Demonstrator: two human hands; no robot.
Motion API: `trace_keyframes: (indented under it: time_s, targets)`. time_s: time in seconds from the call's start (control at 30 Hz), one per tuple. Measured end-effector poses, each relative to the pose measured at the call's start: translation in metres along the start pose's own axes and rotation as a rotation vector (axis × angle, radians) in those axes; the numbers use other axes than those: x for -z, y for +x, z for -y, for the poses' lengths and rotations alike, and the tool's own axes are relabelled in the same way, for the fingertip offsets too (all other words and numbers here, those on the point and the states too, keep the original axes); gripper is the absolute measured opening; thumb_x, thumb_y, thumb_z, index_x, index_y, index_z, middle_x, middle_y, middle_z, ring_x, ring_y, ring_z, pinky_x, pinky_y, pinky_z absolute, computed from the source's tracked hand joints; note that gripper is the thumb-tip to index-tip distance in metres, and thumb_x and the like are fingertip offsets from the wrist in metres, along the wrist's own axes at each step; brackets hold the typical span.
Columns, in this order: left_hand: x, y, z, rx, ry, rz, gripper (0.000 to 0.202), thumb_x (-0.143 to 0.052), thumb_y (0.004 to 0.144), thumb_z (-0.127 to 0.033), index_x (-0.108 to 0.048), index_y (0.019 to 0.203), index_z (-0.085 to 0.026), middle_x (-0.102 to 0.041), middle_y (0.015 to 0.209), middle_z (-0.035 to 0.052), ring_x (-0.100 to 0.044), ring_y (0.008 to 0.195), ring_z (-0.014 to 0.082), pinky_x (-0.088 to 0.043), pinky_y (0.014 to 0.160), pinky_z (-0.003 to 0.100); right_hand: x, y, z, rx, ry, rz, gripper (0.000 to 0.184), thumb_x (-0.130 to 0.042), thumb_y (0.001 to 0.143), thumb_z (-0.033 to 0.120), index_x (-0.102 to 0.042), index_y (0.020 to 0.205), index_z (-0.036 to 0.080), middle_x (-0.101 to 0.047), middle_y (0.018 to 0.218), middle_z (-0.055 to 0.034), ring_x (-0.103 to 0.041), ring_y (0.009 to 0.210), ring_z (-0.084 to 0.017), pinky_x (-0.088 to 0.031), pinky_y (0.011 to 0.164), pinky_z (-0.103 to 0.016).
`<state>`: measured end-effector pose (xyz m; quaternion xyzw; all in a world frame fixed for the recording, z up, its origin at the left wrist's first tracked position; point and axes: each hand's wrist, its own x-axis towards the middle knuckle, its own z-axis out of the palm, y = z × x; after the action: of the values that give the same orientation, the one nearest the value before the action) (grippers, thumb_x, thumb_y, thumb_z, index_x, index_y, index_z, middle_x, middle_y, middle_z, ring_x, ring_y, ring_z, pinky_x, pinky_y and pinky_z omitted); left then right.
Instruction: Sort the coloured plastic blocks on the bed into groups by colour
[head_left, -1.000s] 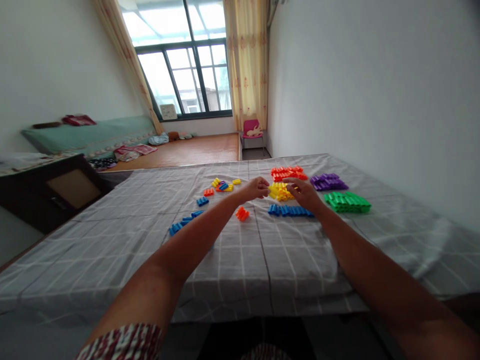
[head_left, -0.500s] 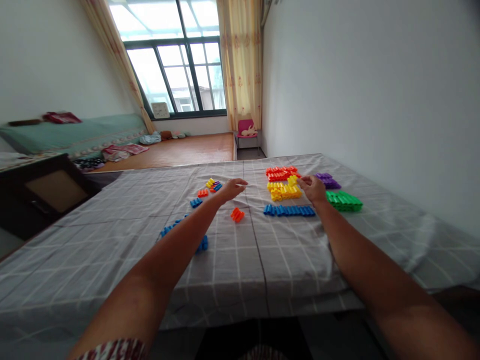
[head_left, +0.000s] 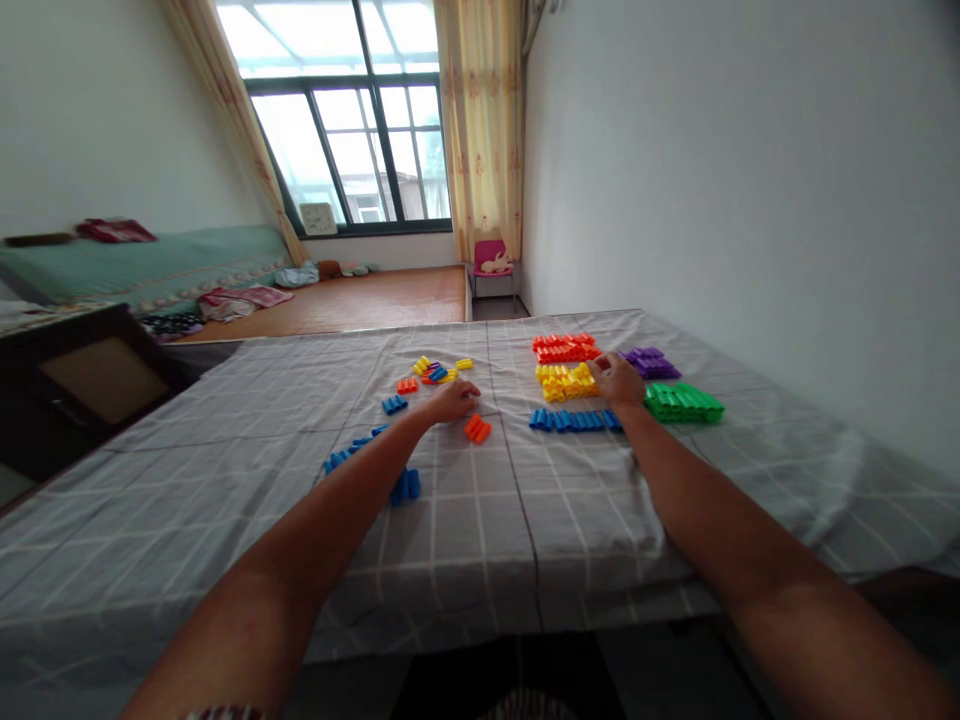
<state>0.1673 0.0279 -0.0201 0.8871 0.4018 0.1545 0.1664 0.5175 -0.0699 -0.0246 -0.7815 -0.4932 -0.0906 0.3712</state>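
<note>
My right hand is closed at the right end of the yellow stack, its fingertips pinching a yellow ribbed plastic piece against the stack. Partly curled but apart, the fingers of my left hand hold nothing I can see. Just in front of that hand lies an orange ribbed piece. Beyond it is a small mixed pile of yellow, orange, purple and blue pieces. A row of blue pieces runs nearer to me than the yellow stack, and its right end is partly hidden by my right hand.
A red-orange stack stands behind the yellow one. Purple and green stacks sit to the right, toward the wall. Blue pieces lie partly hidden by my left forearm. A grey checked cloth covers the table.
My right hand has lowered the yellow piece onto the stack's right end. My left hand has drawn back to the left and toward me, exposing yellow pieces by the mixed pile.
</note>
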Motion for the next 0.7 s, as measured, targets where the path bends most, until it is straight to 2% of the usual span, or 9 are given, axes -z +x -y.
trace_keyframes:
  time_s: [0.1, 0.23, 0.37, 0.47, 0.57, 0.7]
  targets:
    - [0.008, 0.003, 0.006, 0.028, -0.003, 0.02, 0.035, -0.058, 0.077, -0.027, -0.073, 0.107, -0.016, -0.073, 0.094, 0.0059, -0.066, 0.086, 0.0186, -0.052, 0.08, 0.028, -0.001, 0.002, -0.006, 0.071, -0.019, 0.055, 0.027, -0.053, 0.088, 0.036, -0.073, 0.097, 0.02, -0.074, 0.097, -0.0095, -0.066, 0.083, -0.023, -0.047, 0.073, -0.031]
    - [0.035, 0.007, 0.02, 0.126, 0.049, -0.089, 0.033, -0.058, 0.079, -0.026, -0.073, 0.107, -0.018, -0.074, 0.1, 0.0052, -0.066, 0.09, 0.0185, -0.051, 0.082, 0.026, -0.002, 0.006, -0.013, 0.073, -0.038, 0.086, 0.032, -0.051, 0.087, 0.04, -0.075, 0.095, 0.02, -0.074, 0.089, -0.0097, -0.066, 0.078, -0.023, -0.046, 0.07, -0.031]
    - [0.069, 0.011, 0.036, 0.33, 0.145, -0.202, 0.035, -0.056, 0.082, -0.024, -0.072, 0.111, -0.019, -0.074, 0.105, 0.0056, -0.066, 0.092, 0.0174, -0.049, 0.08, 0.024, 0.0, 0.012, -0.02, 0.072, 0.05, -0.027, 0.037, -0.048, 0.086, 0.043, -0.074, 0.091, 0.017, -0.073, 0.083, -0.0115, -0.064, 0.073, -0.023, -0.044, 0.066, -0.031]
    - [0.081, 0.015, 0.041, 0.413, 0.193, -0.233, 0.035, -0.054, 0.083, -0.022, -0.072, 0.112, -0.018, -0.073, 0.109, 0.0073, -0.066, 0.095, 0.0175, -0.049, 0.08, 0.023, 0.002, 0.014, -0.024, 0.121, 0.133, -0.133, 0.038, -0.047, 0.086, 0.044, -0.072, 0.089, 0.016, -0.071, 0.081, -0.0113, -0.062, 0.071, -0.022, -0.043, 0.064, -0.03]
    - [0.079, 0.024, 0.037, 0.382, 0.191, -0.189, 0.034, -0.057, 0.081, -0.024, -0.073, 0.112, -0.019, -0.074, 0.107, 0.0045, -0.066, 0.094, 0.0164, -0.049, 0.08, 0.021, 0.005, 0.012, -0.022, 0.178, 0.142, -0.17, 0.037, -0.046, 0.087, 0.044, -0.07, 0.087, 0.016, -0.07, 0.079, -0.0102, -0.061, 0.069, -0.021, -0.043, 0.065, -0.03]
    - [0.065, 0.033, 0.025, 0.183, 0.249, 0.081, 0.043, -0.07, 0.069, -0.022, -0.071, 0.112, -0.023, -0.072, 0.113, 0.0018, -0.063, 0.104, 0.0188, -0.047, 0.092, 0.025, 0.008, 0.006, -0.012, 0.227, 0.124, -0.166, 0.034, -0.045, 0.088, 0.041, -0.069, 0.086, 0.017, -0.07, 0.083, -0.0101, -0.061, 0.069, -0.02, -0.043, 0.066, -0.03]
